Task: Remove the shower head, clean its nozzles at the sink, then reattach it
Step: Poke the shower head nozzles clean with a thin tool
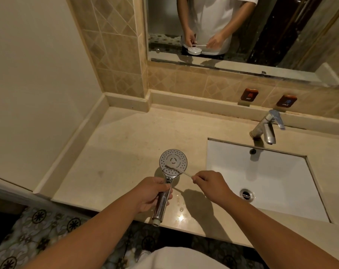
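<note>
A chrome shower head [173, 161] with a round grey nozzle face is held face-up over the beige counter [126, 144]. My left hand [152, 193] grips its shiny handle. My right hand [210, 186] pinches the end of a thin white toothbrush [177, 169], whose bristle end lies across the lower part of the nozzle face. The white rectangular sink [261, 171] lies to the right of both hands, with a chrome faucet [266, 127] behind it.
A mirror [242, 30] on the tiled wall reflects the person's torso and hands. Hot and cold signs [249, 94] stand on the backsplash ledge. Water drops [181, 209] lie on the counter near its front edge. Patterned floor tiles [38, 230] show below.
</note>
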